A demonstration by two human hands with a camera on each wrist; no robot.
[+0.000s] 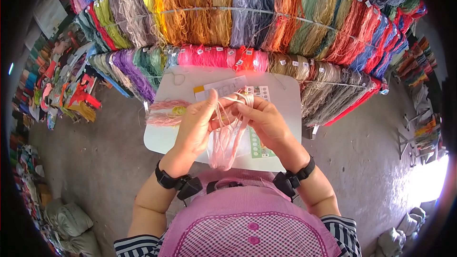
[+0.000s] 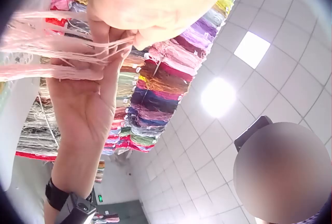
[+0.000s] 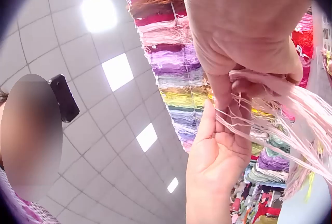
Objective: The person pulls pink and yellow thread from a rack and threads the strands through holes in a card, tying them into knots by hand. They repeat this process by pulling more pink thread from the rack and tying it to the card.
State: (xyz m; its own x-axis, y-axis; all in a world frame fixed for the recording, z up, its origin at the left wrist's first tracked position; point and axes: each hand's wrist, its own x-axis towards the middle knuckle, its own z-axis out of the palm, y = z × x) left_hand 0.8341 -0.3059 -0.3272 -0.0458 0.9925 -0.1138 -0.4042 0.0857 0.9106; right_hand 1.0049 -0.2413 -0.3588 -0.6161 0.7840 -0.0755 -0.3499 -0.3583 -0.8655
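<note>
Pale pink thread (image 1: pixel 224 145) hangs in loose strands between both hands, above a small white table (image 1: pixel 162 138). My right hand (image 1: pixel 266 120) pinches the top of the bundle between thumb and fingers. My left hand (image 1: pixel 196 121) has its thumb raised, and its fingers are curled among the strands. In the left wrist view the strands (image 2: pixel 57 47) run to the fingertips of the left hand (image 2: pixel 150 1). From the right wrist view, the thread (image 3: pixel 306 104) trails out of the right hand (image 3: pixel 249 26).
On the table lie another pink bundle (image 1: pixel 164 113) with a yellow band, a paper sheet (image 1: pixel 223 87) and a green-edged card (image 1: pixel 259 145). Racks of coloured thread (image 1: pixel 247 19) stand behind the table. White sacks (image 1: pixel 71 219) are on the floor at the lower left.
</note>
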